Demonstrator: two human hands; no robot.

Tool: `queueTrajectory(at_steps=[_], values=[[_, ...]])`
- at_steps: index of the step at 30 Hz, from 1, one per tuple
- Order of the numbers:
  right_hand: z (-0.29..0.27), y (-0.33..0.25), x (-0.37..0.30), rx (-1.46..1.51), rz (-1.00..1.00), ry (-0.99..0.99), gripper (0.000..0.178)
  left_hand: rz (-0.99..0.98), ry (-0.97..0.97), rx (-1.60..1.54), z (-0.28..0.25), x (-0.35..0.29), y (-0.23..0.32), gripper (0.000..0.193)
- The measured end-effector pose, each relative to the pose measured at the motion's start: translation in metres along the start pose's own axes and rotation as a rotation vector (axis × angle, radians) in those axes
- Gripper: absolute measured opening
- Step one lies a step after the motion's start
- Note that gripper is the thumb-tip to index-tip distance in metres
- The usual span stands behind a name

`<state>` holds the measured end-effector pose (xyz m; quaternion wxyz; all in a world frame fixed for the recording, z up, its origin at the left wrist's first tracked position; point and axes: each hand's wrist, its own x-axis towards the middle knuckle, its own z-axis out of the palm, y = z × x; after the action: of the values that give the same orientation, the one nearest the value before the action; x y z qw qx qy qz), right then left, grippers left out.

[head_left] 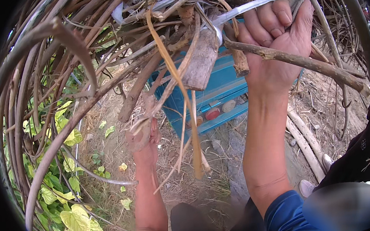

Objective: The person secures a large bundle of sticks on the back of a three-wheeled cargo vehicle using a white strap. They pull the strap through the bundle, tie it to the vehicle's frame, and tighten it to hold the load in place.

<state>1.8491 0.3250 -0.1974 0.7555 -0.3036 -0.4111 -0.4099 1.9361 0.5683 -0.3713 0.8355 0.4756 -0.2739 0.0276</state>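
Note:
A large tangled bundle of dry vine branches point(117, 77) fills the upper part of the view, with a thick cut stub point(201, 64) hanging from its middle. My right hand point(272, 39) is raised at the bundle's right side, palm toward me and fingers curled in. A white strip point(246, 10) runs across the bundle to those fingers; what they hold cannot be made out. One branch point(316, 65) crosses in front of the palm's lower part. Lower on the left, my left hand point(143, 135) is curled beneath the bundle, partly covered by peeling bark and twigs; its grip is hidden.
Below the bundle stands a blue crate point(180, 126) with a few round pieces inside. Leafy green vines point(78, 219) grow at the left. Two pale poles point(304, 145) lie on the dirt at right, near another person's dark-clothed leg point(358, 162) and shoes.

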Motion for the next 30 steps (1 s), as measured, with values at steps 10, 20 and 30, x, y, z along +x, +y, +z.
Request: queueTrajectory(at_steps=[10, 20, 30], values=[[0.012, 0.025, -0.019, -0.409, -0.207, 0.099, 0.053, -0.074, 0.104, -0.307, 0.027, -0.03, 0.027, 0.016], [0.015, 0.015, -0.004, -0.178, -0.052, 0.183, 0.047, -0.194, 0.082, -0.31, 0.042, -0.059, 0.026, 0.016], [0.07, -0.168, -0.033, -0.003, -0.121, 0.086, 0.032, 0.037, -0.446, 0.512, 0.063, -0.049, 0.063, 0.016]])
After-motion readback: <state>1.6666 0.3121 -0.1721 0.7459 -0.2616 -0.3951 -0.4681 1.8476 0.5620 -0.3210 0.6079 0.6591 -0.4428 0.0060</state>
